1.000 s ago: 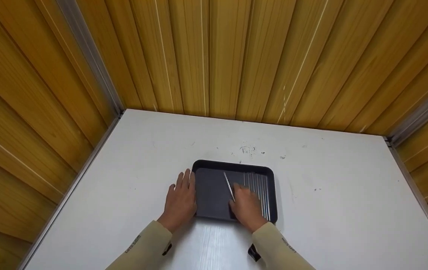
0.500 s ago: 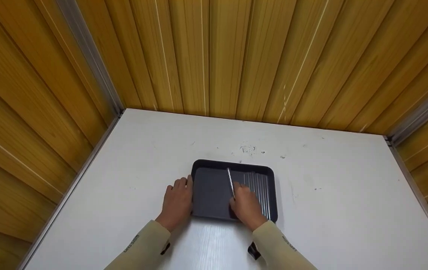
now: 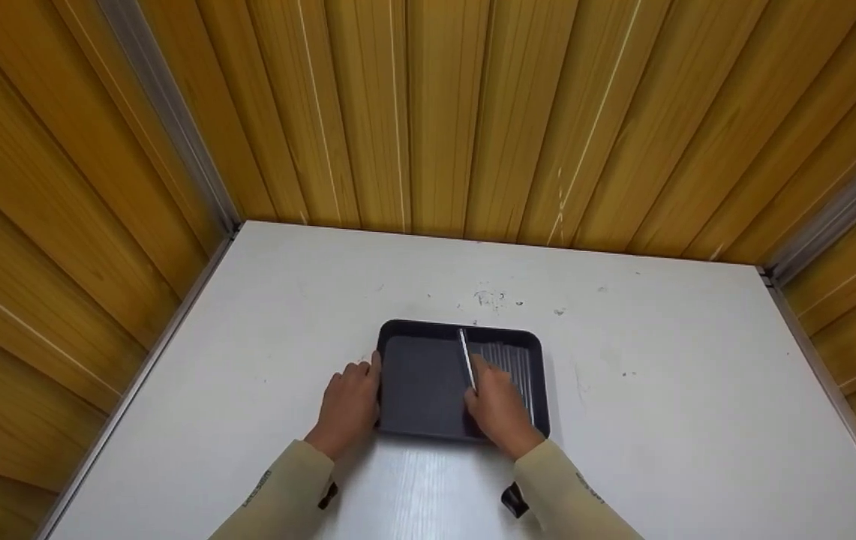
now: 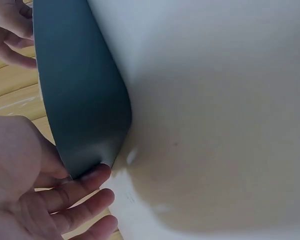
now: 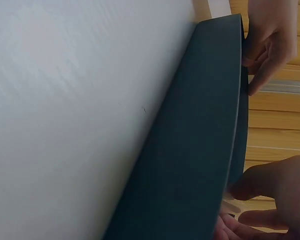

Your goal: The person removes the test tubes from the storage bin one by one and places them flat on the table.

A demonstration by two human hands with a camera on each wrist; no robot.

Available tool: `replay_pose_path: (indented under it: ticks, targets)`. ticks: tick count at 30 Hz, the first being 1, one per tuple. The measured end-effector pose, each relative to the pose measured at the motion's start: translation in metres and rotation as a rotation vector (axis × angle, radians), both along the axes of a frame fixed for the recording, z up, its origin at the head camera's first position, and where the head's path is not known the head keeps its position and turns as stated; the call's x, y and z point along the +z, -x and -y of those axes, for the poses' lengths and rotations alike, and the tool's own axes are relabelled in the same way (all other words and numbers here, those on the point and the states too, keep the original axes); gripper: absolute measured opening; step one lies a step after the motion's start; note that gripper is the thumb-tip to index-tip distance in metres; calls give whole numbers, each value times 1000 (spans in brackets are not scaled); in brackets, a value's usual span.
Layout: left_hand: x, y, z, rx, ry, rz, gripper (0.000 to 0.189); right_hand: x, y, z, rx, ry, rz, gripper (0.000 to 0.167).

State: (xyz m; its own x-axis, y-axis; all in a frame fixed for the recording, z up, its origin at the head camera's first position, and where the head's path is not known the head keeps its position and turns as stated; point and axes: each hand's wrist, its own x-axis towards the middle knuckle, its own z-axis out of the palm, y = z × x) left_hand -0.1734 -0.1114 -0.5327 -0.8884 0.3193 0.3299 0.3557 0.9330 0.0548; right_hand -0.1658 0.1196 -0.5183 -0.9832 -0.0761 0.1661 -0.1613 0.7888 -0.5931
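Note:
A dark rectangular tray [image 3: 428,382] lies on the white table between my two hands. My left hand [image 3: 350,397] grips its left side wall; in the left wrist view, the fingers of this left hand [image 4: 65,200] curl against the outer wall near a corner, the thumb partly hidden behind the rim. Over the tray's right half, my right hand [image 3: 501,405] pinches a thin, silvery stick [image 3: 466,356], its far end near the back rim. Several parallel shiny strips [image 3: 506,360] run along the tray's right side, partly covered by that hand; rods or ridges, I cannot tell.
The white table [image 3: 660,420] reaches wood-look panels [image 3: 443,112] at the back and sides, with metal rails in the corners. Small dark marks [image 3: 489,298] dot the surface behind the tray. A black strap end [image 3: 515,500] hangs below the right sleeve.
My left hand has gone from straight fingers along the tray to curled fingers at its wall. The stick has turned more upright, its far end nearer the back rim. The view has shifted slightly.

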Motion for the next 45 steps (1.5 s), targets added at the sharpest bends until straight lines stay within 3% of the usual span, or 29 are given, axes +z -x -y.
replay_pose_path:
  ticks: [7,15,20,30,38,45]
  targets:
    - [0,1,1,-14,-38,32,54,7,-2,-7,-8,-17,-18,50]
    - [6,2,0,3,-32,94,49,14,-2,-13,-22,18,-47,51]
    - [8,2,-1,5,-34,136,49,18,-4,-18,-48,36,-7,53]
    - [6,6,2,-20,-121,124,45,22,-6,-29,-65,45,-16,52]
    - [10,8,6,-1,-93,110,44,25,-5,-32,-77,60,-17,53]
    - [12,8,-1,-4,-122,156,44,27,-9,-48,-125,59,8,55]
